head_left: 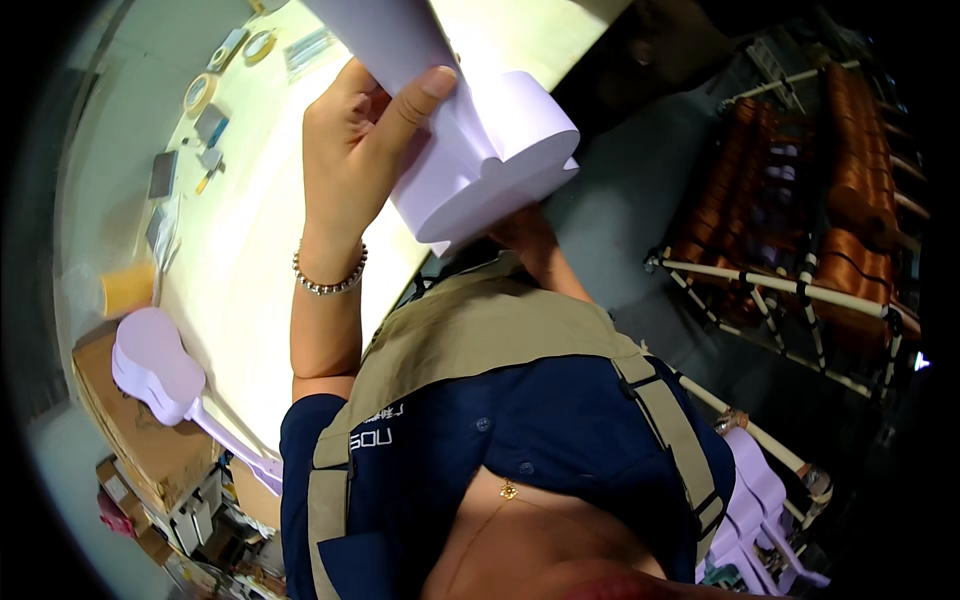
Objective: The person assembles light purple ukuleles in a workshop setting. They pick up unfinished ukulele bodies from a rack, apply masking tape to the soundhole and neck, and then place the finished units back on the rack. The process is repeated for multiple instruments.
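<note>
Over the edge of a cream-white worktable (235, 260), somebody's got a lavender guitar-shaped instrument body (485, 185) up off the surface, right in front of their khaki apron (480, 310). Left hand (350, 145) is wrapped around it, thumb pressed flat on the near side and fingers curled behind. Right hand (522, 232) is down at the underside, mostly blocked by the body, so can't tell how far it's open or if it's actually gripping.

Table's bright and mostly bare in the middle, with the clutter along the far-left edge: a couple of tape rolls (199, 95), small bits and tools, and a yellow-orange container (128, 289). Just past that, a lavender small guitar (160, 358) lies on a cardboard box (145, 425).

Room's pretty dim otherwise. Dark grey floor (635, 185), and off to the right a pale pipe rack (820, 292) loaded with glossy brown curved pieces (855, 265). More lavender guitar shapes (750, 500) sit lower right.
</note>
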